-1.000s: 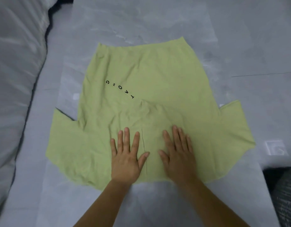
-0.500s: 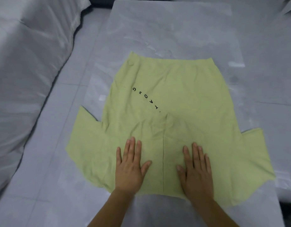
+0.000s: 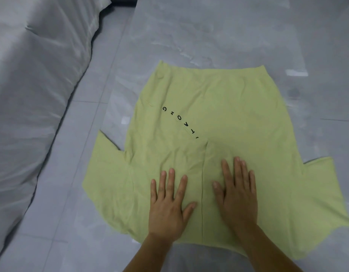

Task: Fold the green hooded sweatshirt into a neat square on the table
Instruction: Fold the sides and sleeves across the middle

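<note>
The light green hooded sweatshirt [image 3: 218, 114] lies spread flat on the grey table [image 3: 218, 32], hem at the far end and short sleeves sticking out left and right near me. Black letters run diagonally across its chest. The hood is folded down over the body, with a seam running between my hands. My left hand [image 3: 169, 205] presses flat on the hood left of that seam, fingers spread. My right hand [image 3: 236, 193] presses flat just right of it, fingers together. Neither hand grips any cloth.
A bed with pale grey bedding [image 3: 32, 95] runs along the left side, with a strip of grey tiled floor [image 3: 87, 134] between it and the table. The table's right edge [image 3: 307, 107] lies close to the sweatshirt's right sleeve.
Over the second, both hands have slid apart to either side of the hood seam, staying flat on the cloth. The camera view has shifted, so the sweatshirt sits further right in the frame.
</note>
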Available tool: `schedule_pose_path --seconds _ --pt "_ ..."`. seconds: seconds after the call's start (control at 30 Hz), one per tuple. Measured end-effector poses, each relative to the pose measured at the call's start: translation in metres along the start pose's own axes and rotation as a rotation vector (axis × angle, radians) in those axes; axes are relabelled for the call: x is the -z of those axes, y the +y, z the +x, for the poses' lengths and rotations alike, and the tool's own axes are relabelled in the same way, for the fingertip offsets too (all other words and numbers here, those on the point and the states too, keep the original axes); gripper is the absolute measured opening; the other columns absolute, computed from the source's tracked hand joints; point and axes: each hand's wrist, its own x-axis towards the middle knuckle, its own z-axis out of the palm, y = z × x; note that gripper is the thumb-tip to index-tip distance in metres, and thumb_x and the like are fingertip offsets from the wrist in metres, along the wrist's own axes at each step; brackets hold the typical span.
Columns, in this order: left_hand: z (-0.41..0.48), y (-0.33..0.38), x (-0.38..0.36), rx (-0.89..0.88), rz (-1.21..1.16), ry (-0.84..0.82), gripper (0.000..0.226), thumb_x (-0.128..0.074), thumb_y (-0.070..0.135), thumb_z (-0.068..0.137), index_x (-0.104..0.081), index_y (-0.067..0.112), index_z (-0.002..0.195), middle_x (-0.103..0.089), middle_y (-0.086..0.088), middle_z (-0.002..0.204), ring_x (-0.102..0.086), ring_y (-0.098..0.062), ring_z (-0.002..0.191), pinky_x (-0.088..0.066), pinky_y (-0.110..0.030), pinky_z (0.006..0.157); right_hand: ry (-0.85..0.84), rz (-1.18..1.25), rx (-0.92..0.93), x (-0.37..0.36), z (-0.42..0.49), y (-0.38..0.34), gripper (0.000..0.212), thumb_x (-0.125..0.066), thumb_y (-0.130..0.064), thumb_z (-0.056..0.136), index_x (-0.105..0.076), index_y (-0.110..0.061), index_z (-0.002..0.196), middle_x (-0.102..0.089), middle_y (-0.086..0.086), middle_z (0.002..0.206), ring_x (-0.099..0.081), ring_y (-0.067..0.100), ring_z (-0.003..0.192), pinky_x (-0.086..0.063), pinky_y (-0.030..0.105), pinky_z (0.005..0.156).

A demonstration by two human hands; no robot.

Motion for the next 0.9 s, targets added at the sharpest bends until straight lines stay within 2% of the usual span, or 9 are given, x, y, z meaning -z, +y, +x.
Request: schedule_pose_path --seconds 0.23,0.43,0.53,0.67,0.9 --pt "0.0017 -0.0021 -0.0022 -0.008 0.008 -0.022 0.066 -0.026 0.059 0.089 -0.028 0.022 0.143 -0.025 -0.013 0.152 -0.022 -0.034 0.14 -0.02 -0.055 0.108 -0.033 0.008 -0.019 0.0064 0.0047 -0.0028 0.063 -0.012 -0.053 0.093 -0.034 -0.017 0.14 -0.033 0.016 0.148 -0.024 0.029 0.138 -0.013 0.044 0.114" --pt "0.0026 -0.0031 -0.0063 -0.027 -0.005 0.028 0.077 -0.042 0.06 0.08 -0.021 0.025 0.145 -0.024 -0.013 0.151 -0.026 -0.035 0.137 -0.023 -0.055 0.106 -0.023 0.024 -0.013 0.0041 0.0068 -0.0007 0.061 -0.015 -0.052 0.092 -0.03 -0.019 0.141 -0.034 0.016 0.147 -0.027 0.031 0.137 -0.017 0.047 0.113" --pt "0.0036 -0.0039 -0.0065 -0.023 0.004 0.046 0.075 -0.038 0.06 0.082 -0.02 0.025 0.145 -0.021 -0.013 0.152 -0.024 -0.035 0.138 -0.021 -0.054 0.107 -0.025 0.014 -0.008 0.0034 0.0072 -0.001 0.062 -0.015 -0.052 0.092 -0.031 -0.017 0.14 -0.035 0.017 0.147 -0.027 0.031 0.136 -0.017 0.046 0.113" --pt "0.0044 -0.0028 -0.0019 -0.012 0.023 -0.006 0.067 -0.023 0.06 0.089 -0.024 0.023 0.144 -0.025 -0.013 0.151 -0.022 -0.034 0.139 -0.019 -0.054 0.108 -0.038 -0.001 -0.016 0.0048 0.0071 -0.0024 0.063 -0.011 -0.053 0.092 -0.033 -0.017 0.139 -0.035 0.018 0.147 -0.025 0.03 0.137 -0.014 0.045 0.113" --pt "0.0028 -0.0017 -0.0025 -0.008 0.048 -0.014 0.063 -0.019 0.059 0.091 -0.027 0.025 0.143 -0.029 -0.013 0.151 -0.018 -0.03 0.141 -0.018 -0.053 0.109 -0.028 -0.021 -0.011 0.0025 0.005 -0.0024 0.065 -0.008 -0.053 0.092 -0.033 -0.017 0.14 -0.033 0.018 0.148 -0.023 0.028 0.138 -0.011 0.043 0.114"
